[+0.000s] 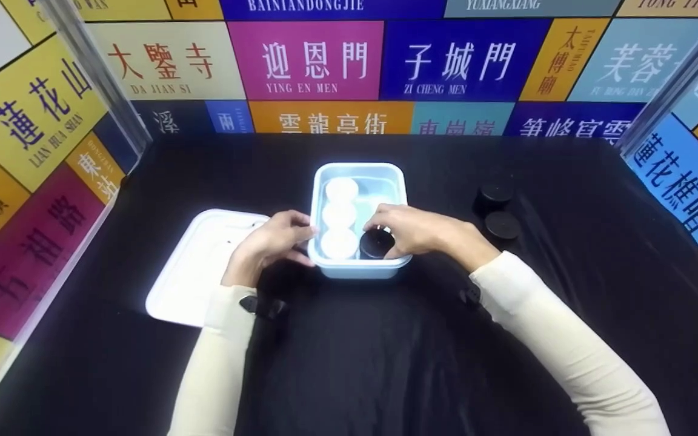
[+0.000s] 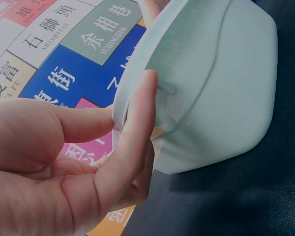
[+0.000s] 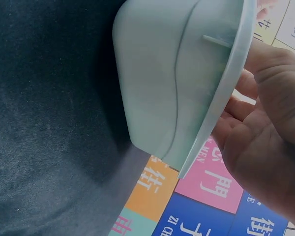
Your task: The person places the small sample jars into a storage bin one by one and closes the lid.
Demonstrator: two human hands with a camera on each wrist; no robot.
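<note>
Container (image 1: 361, 273) of white cylinders (image 1: 339, 216), left fingers (image 2: 140, 115) pinching its rim (image 1: 361, 263); right fingers (image 1: 385, 213) gripping black cylinder (image 1: 374, 245) inside

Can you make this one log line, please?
left hand: grips tub; right hand: grips black round piece; inside tub: also three white round pieces; outside: white lid, two black pieces

"迎恩門, YING EN MEN" was lettered on a pink panel (image 1: 305, 60), "子城門, ZI CHENG MEN" on a dark blue panel (image 1: 464, 60), "DA JIAN SI" on a cream panel (image 1: 167, 63) and "蓮花山, LIAN HUA SHAN" on a yellow panel (image 1: 34, 112). The left wrist view showed "SHISHITOU" on a white panel (image 2: 50, 35).
</note>
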